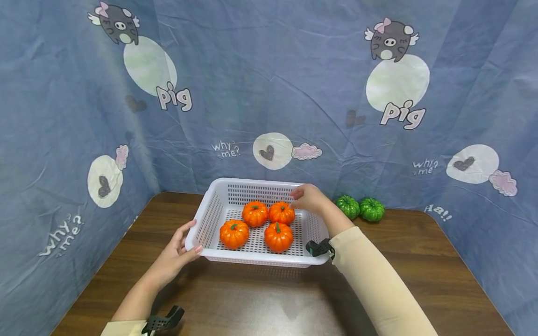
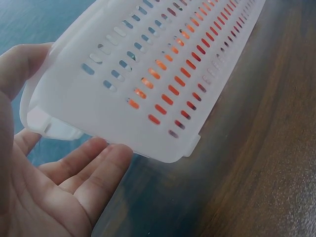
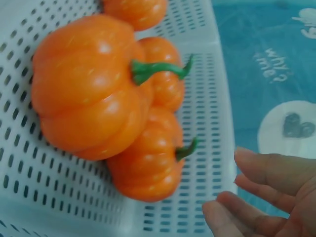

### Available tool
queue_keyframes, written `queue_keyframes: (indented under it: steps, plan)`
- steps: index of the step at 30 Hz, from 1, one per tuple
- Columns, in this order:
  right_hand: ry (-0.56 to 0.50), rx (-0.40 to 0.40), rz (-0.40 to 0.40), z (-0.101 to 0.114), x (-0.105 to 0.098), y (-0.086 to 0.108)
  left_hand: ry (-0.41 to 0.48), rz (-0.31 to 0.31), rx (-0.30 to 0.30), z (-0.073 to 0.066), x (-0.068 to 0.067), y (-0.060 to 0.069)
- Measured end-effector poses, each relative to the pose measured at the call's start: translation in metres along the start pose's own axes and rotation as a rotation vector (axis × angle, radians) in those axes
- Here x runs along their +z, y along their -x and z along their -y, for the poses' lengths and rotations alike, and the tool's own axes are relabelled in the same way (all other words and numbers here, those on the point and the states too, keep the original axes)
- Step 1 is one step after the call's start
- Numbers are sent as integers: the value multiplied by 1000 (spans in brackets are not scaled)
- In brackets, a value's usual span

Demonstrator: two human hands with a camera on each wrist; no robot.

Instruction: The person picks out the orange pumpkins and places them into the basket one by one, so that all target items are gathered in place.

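A white perforated plastic basket [image 1: 259, 259] stands on the table, with several small orange pumpkins [image 1: 234, 234] inside. My left hand [image 1: 171, 255] grips the basket at its left end near the front corner. In the left wrist view, the thumb [image 2: 22, 66] lies at the rim and the other fingers [image 2: 106, 173] touch the basket's end. Above the basket's back right part is my right hand [image 1: 310, 198], fingers loosely bent and holding nothing. The right wrist view shows those fingertips [image 3: 217, 212] beside the basket's edge, apart from the nearest pumpkin [image 3: 148, 163].
Two green pumpkins [image 1: 347, 207] [image 1: 371, 209] sit on the table to the right of the basket, against the back cloth. A blue printed cloth [image 1: 269, 93] hangs behind and at both sides of the brown wooden table [image 1: 252, 298].
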State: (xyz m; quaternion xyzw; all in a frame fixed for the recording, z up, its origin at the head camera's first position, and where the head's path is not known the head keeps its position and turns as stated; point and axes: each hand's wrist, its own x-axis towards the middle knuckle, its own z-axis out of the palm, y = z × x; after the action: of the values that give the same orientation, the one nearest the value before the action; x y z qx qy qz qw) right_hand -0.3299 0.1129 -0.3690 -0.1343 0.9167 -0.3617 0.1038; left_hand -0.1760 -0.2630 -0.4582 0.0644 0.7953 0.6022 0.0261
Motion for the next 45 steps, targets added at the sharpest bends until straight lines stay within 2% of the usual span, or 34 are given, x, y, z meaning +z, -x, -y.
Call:
queue_keyframes:
  steps: [10, 27, 34, 41, 45]
  plan:
    - [-53, -36, -22, 7, -19, 24, 4, 6, 13, 0, 3, -1]
    - [-70, -71, -90, 7, -31, 67, -53, -16, 9, 1, 3, 0]
    - [-62, -110, -122, 0, -39, 84, -56, -20, 3, 1, 3, 1]
    - [-65, -78, -157, -8, -44, 103, -64, -21, 17, 0, 3, 2]
    - [-58, -88, -190, -13, -48, 112, -73, -25, 36, 1, 3, 2]
